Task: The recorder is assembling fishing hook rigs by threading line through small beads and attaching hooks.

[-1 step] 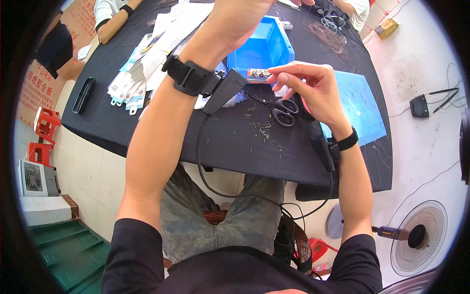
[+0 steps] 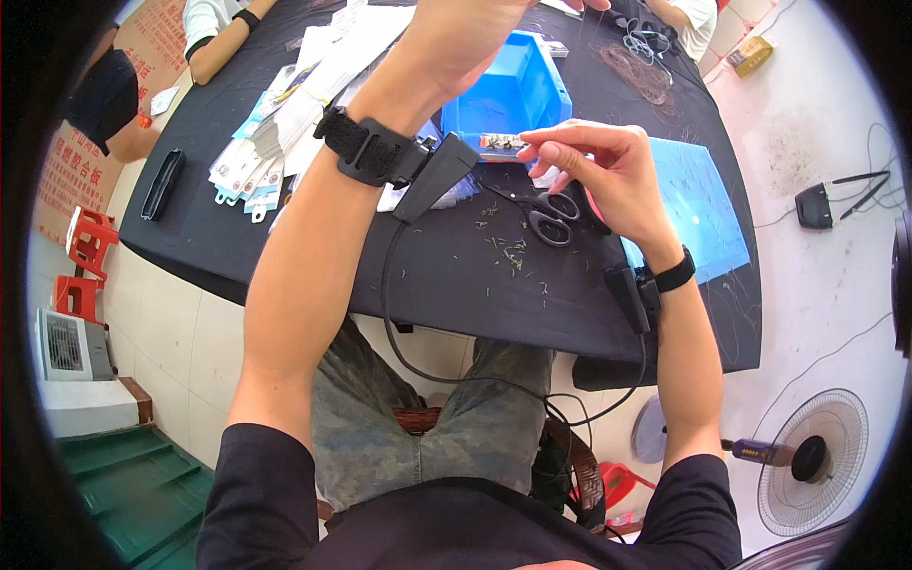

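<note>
My left hand (image 2: pixel 465 43) is raised at the top edge, above the blue plastic bin (image 2: pixel 540 71). Most of its fingers fall outside the picture, so what they hold is hidden. My right hand (image 2: pixel 608 166) is bent in front of the bin, thumb and fingertips drawn together in a pinch; what lies between them is too small to make out. Beside those fingertips is a small clear piece with an orange end and dark bits (image 2: pixel 502 142); I cannot tell whether they touch it. Black-handled scissors (image 2: pixel 551 223) lie on the black tablecloth just below this hand.
Stacked white cards and packets (image 2: pixel 275 142) cover the table's left, near a black case (image 2: pixel 163 185). A blue sheet (image 2: pixel 693 209) lies at right, with tangled brown line (image 2: pixel 638 74) beyond. Small clippings (image 2: pixel 513 255) are scattered in front. Cables run from my wrists. Other people sit across the table.
My hands hold the same places. At the far left, the other person's leg and dark clothing have shifted slightly.
</note>
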The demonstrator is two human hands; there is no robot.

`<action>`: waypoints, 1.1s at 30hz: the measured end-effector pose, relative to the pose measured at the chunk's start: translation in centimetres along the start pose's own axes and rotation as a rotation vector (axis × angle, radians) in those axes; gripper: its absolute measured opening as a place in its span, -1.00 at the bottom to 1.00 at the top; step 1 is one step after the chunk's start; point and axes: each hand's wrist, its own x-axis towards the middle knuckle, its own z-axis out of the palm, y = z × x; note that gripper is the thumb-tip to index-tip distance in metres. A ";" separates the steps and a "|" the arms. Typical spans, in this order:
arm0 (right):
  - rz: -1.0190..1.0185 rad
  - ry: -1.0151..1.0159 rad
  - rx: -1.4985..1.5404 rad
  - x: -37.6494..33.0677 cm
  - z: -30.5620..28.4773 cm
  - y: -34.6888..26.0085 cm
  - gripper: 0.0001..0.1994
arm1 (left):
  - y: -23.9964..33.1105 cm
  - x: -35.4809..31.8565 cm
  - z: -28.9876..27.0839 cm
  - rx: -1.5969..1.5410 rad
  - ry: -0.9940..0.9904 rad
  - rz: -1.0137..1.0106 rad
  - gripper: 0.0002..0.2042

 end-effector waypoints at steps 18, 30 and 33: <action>0.010 0.008 -0.055 -0.1 -0.1 0.5 -0.81 | 0.3 0.1 -0.1 0.055 0.091 -0.017 -0.78; -0.143 0.403 -0.549 -0.4 -4.5 -0.2 -0.89 | -0.2 0.0 -2.5 0.096 0.190 -0.125 -0.69; -0.192 0.548 -0.711 -0.3 -5.2 0.3 -0.89 | 0.0 -0.1 -3.0 0.042 0.102 -0.269 -0.61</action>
